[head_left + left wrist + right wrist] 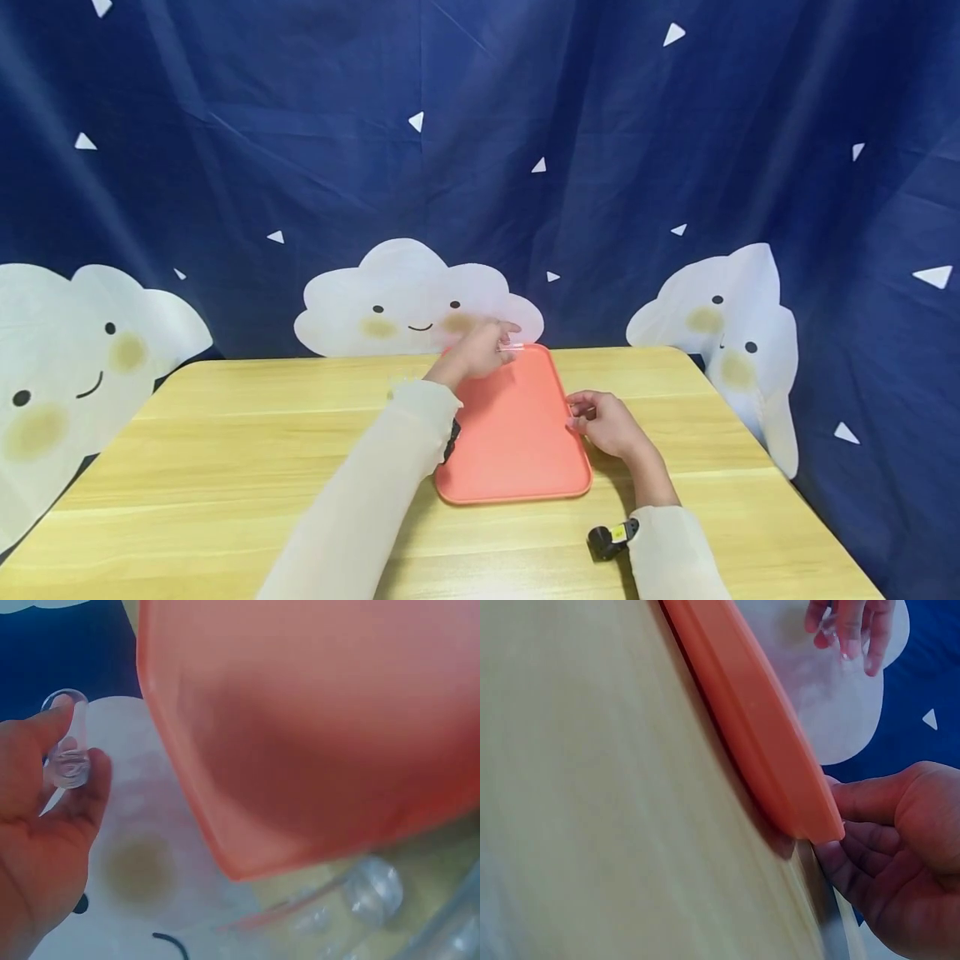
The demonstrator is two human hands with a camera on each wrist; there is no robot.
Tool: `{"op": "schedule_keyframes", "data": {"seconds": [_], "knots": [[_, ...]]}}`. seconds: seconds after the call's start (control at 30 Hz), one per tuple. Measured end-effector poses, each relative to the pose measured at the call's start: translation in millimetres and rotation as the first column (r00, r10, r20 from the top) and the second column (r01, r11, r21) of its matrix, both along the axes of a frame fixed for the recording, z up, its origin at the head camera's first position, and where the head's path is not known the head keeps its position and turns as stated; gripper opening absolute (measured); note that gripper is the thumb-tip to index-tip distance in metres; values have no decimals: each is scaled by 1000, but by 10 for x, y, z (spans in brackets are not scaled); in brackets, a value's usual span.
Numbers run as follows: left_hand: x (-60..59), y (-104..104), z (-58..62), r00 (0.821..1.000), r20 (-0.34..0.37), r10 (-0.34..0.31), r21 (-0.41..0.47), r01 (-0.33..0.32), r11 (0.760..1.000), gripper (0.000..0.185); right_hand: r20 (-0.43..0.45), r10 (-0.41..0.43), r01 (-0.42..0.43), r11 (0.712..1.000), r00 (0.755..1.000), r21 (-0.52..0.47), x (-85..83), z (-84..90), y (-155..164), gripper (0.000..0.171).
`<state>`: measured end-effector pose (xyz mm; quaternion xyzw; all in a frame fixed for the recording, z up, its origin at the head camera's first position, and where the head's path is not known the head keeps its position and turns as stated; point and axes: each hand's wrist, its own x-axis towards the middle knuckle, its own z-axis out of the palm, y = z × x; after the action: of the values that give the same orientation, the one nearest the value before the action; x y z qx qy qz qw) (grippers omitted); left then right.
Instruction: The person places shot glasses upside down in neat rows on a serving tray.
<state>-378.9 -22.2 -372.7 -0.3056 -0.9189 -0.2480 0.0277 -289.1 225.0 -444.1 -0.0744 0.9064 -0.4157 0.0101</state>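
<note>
A coral tray [517, 433] with a raised rim lies on the table, long side running away from me. Over its far end, my left hand [482, 348] pinches a small clear object [69, 742] between thumb and fingers. It looks like a short transparent tube with a thick rounded end; its exact kind is unclear. At the tray's right edge is my right hand [611, 423]. In the right wrist view its thumb lies on the rim and its fingers [847, 874] curl round the tray's corner.
Left of the tray, partly behind my left forearm, several clear items lie on the wooden table [247, 450], among them a clear ball-shaped piece [373, 891]. A dark blue curtain [480, 192] with clouds hangs behind the table's far edge.
</note>
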Motion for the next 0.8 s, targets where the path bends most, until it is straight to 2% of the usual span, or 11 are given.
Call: {"op": "schedule_keyframes", "data": {"seconds": [0.23,0.47,0.67,0.8], "knots": [[-11,71,-53,986,72,153,130,-161,978,37,16,6,-5,1000,1000,-20,-2,-2,3,34],[-16,70,-155,967,107,233,176,-249,952,34,17,-7,8,1000,1000,-30,-9,-5,4,34],[-8,94,-233,940,199,278,295,-328,897,31,8,-14,14,999,1000,-30,-8,-2,-3,33],[-6,134,-265,942,241,233,353,-309,883,24,5,-16,16,999,1000,-29,-10,-2,-4,32]]}}
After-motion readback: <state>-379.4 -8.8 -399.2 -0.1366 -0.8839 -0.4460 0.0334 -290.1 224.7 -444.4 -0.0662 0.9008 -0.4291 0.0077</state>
